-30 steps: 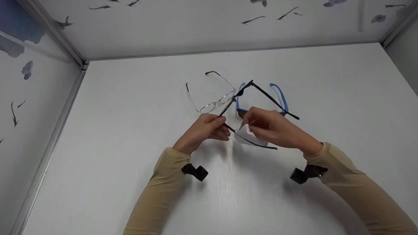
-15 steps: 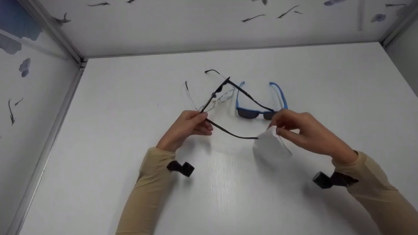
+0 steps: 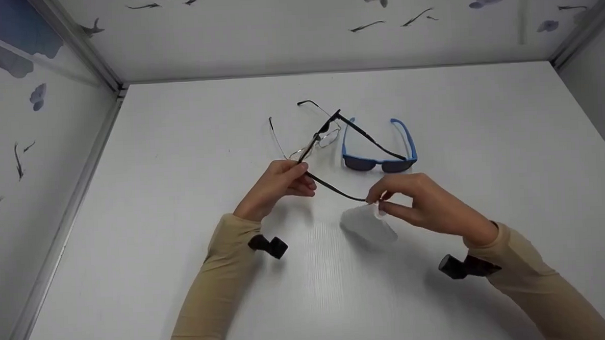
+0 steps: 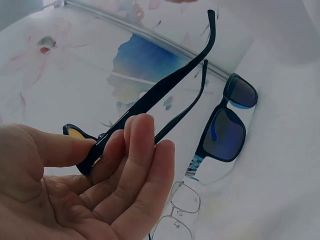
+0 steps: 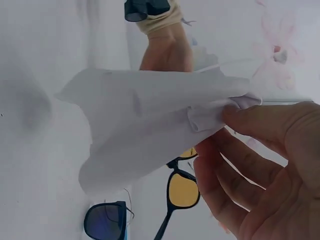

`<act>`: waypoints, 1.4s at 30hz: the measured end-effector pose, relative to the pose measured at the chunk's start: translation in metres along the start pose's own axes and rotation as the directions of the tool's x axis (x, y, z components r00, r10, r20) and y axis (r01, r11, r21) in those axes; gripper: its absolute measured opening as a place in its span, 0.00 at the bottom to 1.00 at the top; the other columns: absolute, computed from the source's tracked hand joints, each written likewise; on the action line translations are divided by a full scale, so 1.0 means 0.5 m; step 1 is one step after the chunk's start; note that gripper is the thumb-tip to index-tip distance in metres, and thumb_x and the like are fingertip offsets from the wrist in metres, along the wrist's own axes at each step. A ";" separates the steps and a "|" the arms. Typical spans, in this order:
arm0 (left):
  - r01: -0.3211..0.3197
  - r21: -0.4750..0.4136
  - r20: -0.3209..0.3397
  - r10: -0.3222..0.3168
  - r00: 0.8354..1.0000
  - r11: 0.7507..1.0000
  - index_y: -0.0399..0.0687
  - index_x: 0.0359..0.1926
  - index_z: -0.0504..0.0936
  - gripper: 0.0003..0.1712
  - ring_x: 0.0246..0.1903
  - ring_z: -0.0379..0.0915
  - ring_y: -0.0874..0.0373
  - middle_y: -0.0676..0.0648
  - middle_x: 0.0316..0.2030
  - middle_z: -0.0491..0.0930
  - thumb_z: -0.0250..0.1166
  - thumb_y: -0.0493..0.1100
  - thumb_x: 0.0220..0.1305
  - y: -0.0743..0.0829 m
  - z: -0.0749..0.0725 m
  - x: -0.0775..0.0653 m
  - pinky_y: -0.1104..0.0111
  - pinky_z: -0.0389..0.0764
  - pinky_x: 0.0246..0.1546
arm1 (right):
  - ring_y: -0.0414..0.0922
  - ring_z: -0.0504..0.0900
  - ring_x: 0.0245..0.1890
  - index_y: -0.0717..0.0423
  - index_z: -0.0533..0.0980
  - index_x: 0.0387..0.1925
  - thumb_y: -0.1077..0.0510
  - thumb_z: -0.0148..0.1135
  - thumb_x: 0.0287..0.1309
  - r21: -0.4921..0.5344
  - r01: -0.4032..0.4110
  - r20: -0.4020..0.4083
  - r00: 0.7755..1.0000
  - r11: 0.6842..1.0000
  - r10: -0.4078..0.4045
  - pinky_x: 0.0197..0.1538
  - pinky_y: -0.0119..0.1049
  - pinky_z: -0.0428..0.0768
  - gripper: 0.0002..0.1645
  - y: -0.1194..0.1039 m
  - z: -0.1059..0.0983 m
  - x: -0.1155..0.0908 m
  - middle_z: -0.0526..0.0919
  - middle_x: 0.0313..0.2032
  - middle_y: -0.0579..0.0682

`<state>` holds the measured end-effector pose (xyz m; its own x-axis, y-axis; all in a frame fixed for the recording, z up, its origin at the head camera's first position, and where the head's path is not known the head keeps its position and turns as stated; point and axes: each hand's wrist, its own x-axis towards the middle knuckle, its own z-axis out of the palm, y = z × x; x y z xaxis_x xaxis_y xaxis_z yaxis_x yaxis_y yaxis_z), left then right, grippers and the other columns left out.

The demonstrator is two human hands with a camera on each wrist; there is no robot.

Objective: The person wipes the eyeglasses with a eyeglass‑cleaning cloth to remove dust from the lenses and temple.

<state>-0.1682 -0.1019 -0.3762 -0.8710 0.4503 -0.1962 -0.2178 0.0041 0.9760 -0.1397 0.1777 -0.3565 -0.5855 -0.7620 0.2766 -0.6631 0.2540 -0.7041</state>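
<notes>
My left hand point(image 3: 282, 183) pinches black-framed glasses point(image 4: 160, 89) between thumb and fingers near a hinge, holding them above the table with both temples unfolded. Their yellow lens point(image 5: 183, 190) shows in the right wrist view. In my right hand point(image 3: 426, 203), thumb and fingertips pinch a white cloth point(image 5: 135, 125), which hangs down to the left. One temple's tip ends at these right fingertips in the head view; whether the cloth wraps it cannot be seen.
Blue-and-black sunglasses point(image 3: 361, 164) with dark lenses lie unfolded on the white table point(image 3: 179, 144) beyond my right hand. Thin wire-framed glasses point(image 3: 327, 138) lie left of them, partly behind the held pair. Printed panels point(image 3: 276, 33) wall the table's back and left.
My right hand and the cloth have pulled off the temple to the right, then come back left to its tip. My left hand has shifted left with the glasses, then slightly back right.
</notes>
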 end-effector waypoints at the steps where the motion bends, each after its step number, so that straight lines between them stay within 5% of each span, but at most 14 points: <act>1: 0.000 0.001 0.008 0.000 1.000 1.000 0.20 0.41 0.70 0.16 0.34 0.75 0.40 0.29 0.33 0.75 0.47 0.36 0.67 0.002 0.004 0.000 0.53 0.73 0.44 | 0.39 0.76 0.37 0.54 0.76 0.39 0.69 0.59 0.51 -0.016 0.003 -0.001 1.000 1.000 -0.003 0.40 0.32 0.76 0.12 0.002 0.005 0.006 0.79 0.37 0.46; 9: 0.013 -0.017 0.026 -0.012 1.000 1.000 0.27 0.34 0.74 0.16 0.26 0.78 0.49 0.37 0.27 0.78 0.49 0.39 0.66 -0.026 0.024 0.019 0.59 0.77 0.38 | 0.38 0.74 0.37 0.54 0.78 0.35 0.67 0.63 0.48 -0.225 0.043 -0.037 0.998 0.973 -0.053 0.38 0.32 0.74 0.10 0.003 0.036 0.057 0.76 0.35 0.41; 16: -0.005 0.008 0.036 0.005 0.999 1.000 0.28 0.33 0.74 0.17 0.23 0.75 0.53 0.43 0.24 0.76 0.49 0.41 0.67 -0.041 0.041 0.026 0.58 0.77 0.36 | 0.40 0.73 0.35 0.52 0.78 0.34 0.65 0.65 0.47 -0.362 0.041 -0.161 0.981 0.931 -0.106 0.34 0.32 0.74 0.10 -0.001 0.058 0.092 0.78 0.33 0.43; 24: 0.002 0.107 0.000 -0.002 1.000 0.994 0.33 0.39 0.75 0.16 0.24 0.73 0.58 0.46 0.26 0.75 0.46 0.42 0.68 -0.047 0.056 0.028 0.67 0.76 0.29 | 0.42 0.74 0.34 0.55 0.78 0.32 0.67 0.64 0.47 -0.381 0.029 -0.345 0.923 0.924 -0.171 0.37 0.35 0.73 0.08 -0.002 0.069 0.110 0.79 0.33 0.46; 29: 0.006 0.155 0.021 -0.009 1.000 0.988 0.33 0.45 0.75 0.19 0.30 0.72 0.60 0.48 0.31 0.76 0.43 0.43 0.69 -0.041 0.061 0.028 0.70 0.73 0.33 | 0.44 0.75 0.34 0.56 0.78 0.32 0.67 0.65 0.47 -0.385 0.029 -0.422 0.883 0.923 -0.204 0.37 0.37 0.71 0.08 -0.003 0.072 0.114 0.79 0.34 0.47; 37: -0.009 0.166 0.029 0.005 1.000 0.986 0.30 0.35 0.72 0.15 0.23 0.64 0.61 0.49 0.23 0.69 0.42 0.37 0.69 0.002 0.070 -0.002 0.71 0.68 0.26 | 0.44 0.75 0.34 0.55 0.78 0.32 0.68 0.67 0.43 -0.441 0.075 -0.297 0.928 0.895 -0.224 0.35 0.39 0.69 0.11 0.009 0.066 0.076 0.79 0.32 0.47; 42: 0.021 0.098 0.021 -0.023 1.000 0.995 0.28 0.33 0.67 0.13 0.22 0.58 0.57 0.45 0.24 0.66 0.42 0.36 0.69 -0.001 0.058 -0.005 0.66 0.66 0.26 | 0.44 0.74 0.36 0.53 0.77 0.31 0.66 0.68 0.42 -0.464 0.105 -0.197 0.956 0.880 -0.218 0.39 0.42 0.68 0.12 0.016 0.053 0.043 0.78 0.33 0.45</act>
<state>-0.1531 -0.0774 -0.3735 -0.8566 0.4684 -0.2165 -0.1915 0.1010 0.9763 -0.1451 0.1473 -0.3735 -0.5070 -0.6665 0.5465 -0.8611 0.4198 -0.2868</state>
